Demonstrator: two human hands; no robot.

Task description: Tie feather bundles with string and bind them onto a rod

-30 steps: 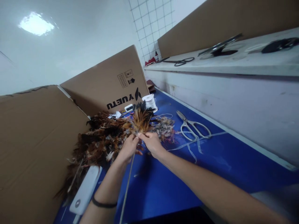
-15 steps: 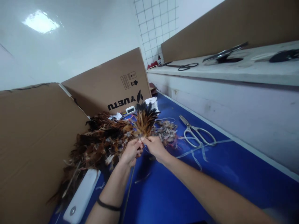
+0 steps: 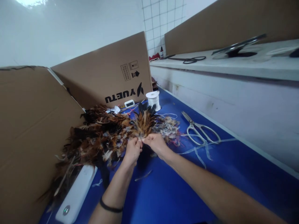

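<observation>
A bunch of feathers [image 3: 144, 119], golden brown with black tips, stands upright between my hands, its lower end pinched in my fingers. My left hand [image 3: 133, 151] is closed at the base of the bunch from the left. From the right, the thumb and fingers of my right hand [image 3: 157, 144] pinch the same base, the two thumbs almost touching. Behind and left of them lies a large heap of brown and black loose feathers [image 3: 95, 137]. Greyish feather ends [image 3: 169, 127] spread out just right of the bunch.
Silver scissors [image 3: 201, 129] lie on the blue table [image 3: 170, 193] at right, near a pale ribbon [image 3: 198, 155]. A white ribbon spool [image 3: 154, 101] stands behind. Cardboard panels [image 3: 100, 74] border the left and back. A white device [image 3: 77, 194] lies front left; a shelf [image 3: 221, 67] runs along the right.
My view has tilted slightly down and shifted. Both hands still pinch the feather bunch, with only slight finger movement; the spool behind shows more fully.
</observation>
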